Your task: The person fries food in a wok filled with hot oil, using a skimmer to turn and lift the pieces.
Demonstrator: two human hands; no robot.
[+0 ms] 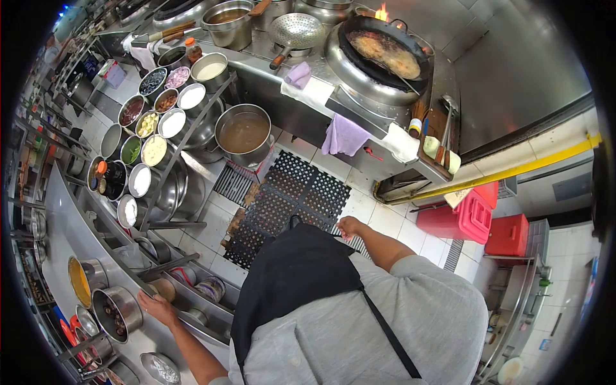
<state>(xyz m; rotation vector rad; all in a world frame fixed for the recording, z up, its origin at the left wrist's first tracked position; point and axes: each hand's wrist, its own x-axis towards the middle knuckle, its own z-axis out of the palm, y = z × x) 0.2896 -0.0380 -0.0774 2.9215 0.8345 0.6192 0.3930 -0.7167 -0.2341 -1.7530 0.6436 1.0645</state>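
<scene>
My left hand rests on the edge of the steel counter, its fingers stretched out and holding nothing. Close beside it stands a steel pot with dark brown pieces inside. Behind that pot is another pot with yellow-orange contents. A metal bowl sits lower on the same counter. Near my black apron, above the floor, my right hand has its fingers curled in. Whether anything is between those fingers is too small to make out.
A black wok with bubbling oil sits on the stove, flames behind it. A perforated ladle lies left of it. Ingredient containers fill a rack. A large pot of brown liquid stands low, near a rubber mat. Red bins stand right.
</scene>
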